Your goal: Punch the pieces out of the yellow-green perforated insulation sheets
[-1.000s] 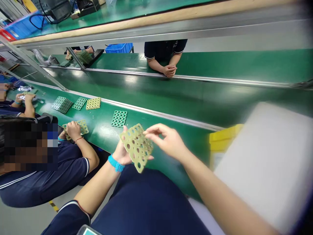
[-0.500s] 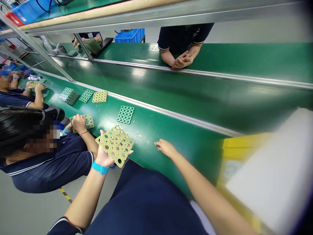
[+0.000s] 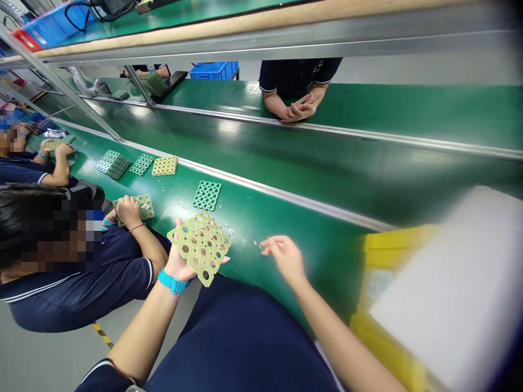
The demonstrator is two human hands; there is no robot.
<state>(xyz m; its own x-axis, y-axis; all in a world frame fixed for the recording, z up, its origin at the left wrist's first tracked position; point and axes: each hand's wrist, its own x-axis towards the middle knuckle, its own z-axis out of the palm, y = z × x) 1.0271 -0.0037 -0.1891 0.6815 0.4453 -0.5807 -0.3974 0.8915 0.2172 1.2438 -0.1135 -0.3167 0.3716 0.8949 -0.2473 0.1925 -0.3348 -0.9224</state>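
Right hand (image 3: 286, 256) now off to the side, fingers spread open, hovering over green conveyor belt (image 3: 322, 272); left hand (image 3: 176, 264) palm up, fingers cradling yellow-green perforated plate (image 3: 200, 247).

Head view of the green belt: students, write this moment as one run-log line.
left hand: holds perforated yellow-green sheet | right hand: open, over green conveyor belt

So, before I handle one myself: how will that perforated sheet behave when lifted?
The perforated pale-green sheet is probably fairly stiff: it lies nearly flat, overhanging the left hand. It is likely light for its size, being full of holes. The narrow webs between holes may be its weak spot.
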